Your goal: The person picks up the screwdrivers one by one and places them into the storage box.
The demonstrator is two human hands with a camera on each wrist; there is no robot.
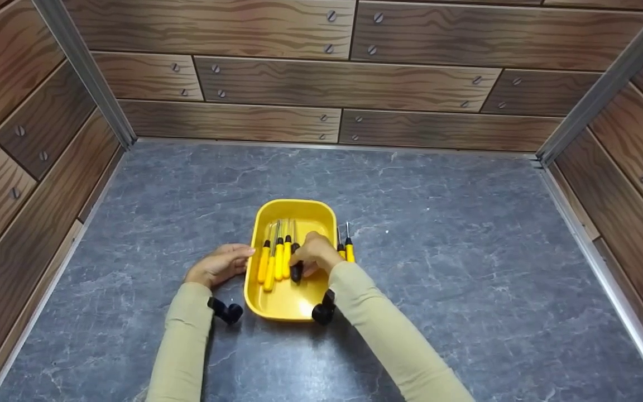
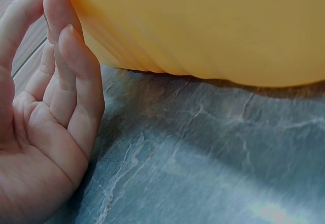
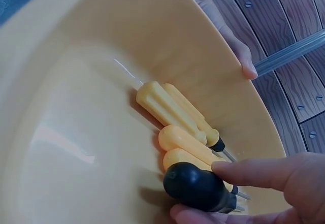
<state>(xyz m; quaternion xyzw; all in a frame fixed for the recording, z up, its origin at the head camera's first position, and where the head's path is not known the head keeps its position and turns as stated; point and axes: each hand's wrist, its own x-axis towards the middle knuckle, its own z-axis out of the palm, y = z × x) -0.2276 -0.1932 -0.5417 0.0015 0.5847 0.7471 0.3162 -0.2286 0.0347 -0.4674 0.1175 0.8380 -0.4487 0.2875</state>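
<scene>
A yellow tray (image 1: 293, 304) with rounded corners holds several yellow-handled screwdrivers (image 1: 268, 268) lying side by side, shafts toward its far end. My left hand (image 1: 222, 266) holds the tray's left rim, thumb at the top edge and fingertips against the outer wall (image 2: 203, 26). Inside the tray, my right hand (image 1: 316, 251) pinches the dark handle of a screwdriver (image 3: 195, 186) between thumb and fingers, at the right end of the row. Its handle lies beside the yellow ones (image 3: 185, 142); the right hand hides part of it in the head view.
Just outside the tray's right wall lie two more yellow-and-black screwdrivers (image 1: 349, 248), partly behind the right hand and wrist. The grey marbled surface (image 1: 466, 251) is bounded by wood-patterned walls (image 1: 344, 84) and metal edging. Black mounts sit at both wrists.
</scene>
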